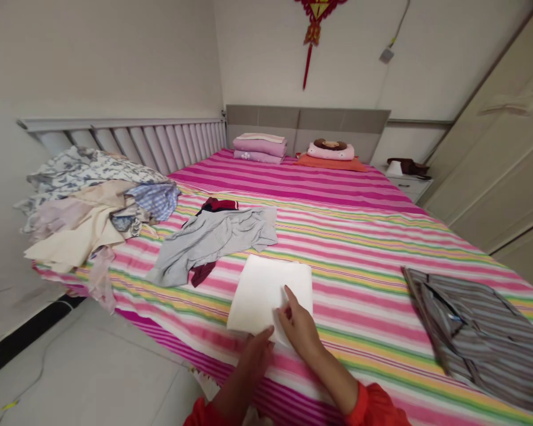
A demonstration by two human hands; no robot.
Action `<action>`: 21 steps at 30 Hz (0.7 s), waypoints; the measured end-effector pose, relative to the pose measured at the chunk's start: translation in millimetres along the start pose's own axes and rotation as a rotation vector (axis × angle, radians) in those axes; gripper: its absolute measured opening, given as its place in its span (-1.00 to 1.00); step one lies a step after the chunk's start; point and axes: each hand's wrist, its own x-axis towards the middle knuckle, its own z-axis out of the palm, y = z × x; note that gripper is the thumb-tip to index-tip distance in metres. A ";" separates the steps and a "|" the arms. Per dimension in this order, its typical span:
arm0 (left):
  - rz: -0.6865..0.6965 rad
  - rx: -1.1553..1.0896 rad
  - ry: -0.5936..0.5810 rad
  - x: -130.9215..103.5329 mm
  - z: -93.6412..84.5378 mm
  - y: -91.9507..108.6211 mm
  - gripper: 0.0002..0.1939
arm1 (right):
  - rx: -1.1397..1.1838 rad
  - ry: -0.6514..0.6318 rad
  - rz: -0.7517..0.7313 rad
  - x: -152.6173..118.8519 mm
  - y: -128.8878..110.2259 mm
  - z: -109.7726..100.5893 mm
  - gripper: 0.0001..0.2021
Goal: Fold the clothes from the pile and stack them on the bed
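A flat white square (262,290), perhaps a folded cloth or a board, lies near the front edge of the bed. My left hand (258,354) pinches its near edge, thumb on top and the other fingers underneath. Over its right part is my right hand (298,324), the index finger stretched out and the thumb apart from it; nothing shows in its grasp. Just beyond the square, a grey garment (217,236) is spread out on top of a dark red one (203,273).
Striped sheets cover the bed (350,266). Crumpled clothes (93,207) pile up at the left by the radiator (160,136). Grey striped clothing (484,337) lies folded at the right. Folded bedding (260,148) and a pillow stack (331,152) stand by the headboard (337,121).
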 end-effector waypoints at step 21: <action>1.291 1.747 -0.194 54.1 25.2 89.6 -0.57 | -0.560 0.127 -0.175 20.2 1.1 14.9 -0.49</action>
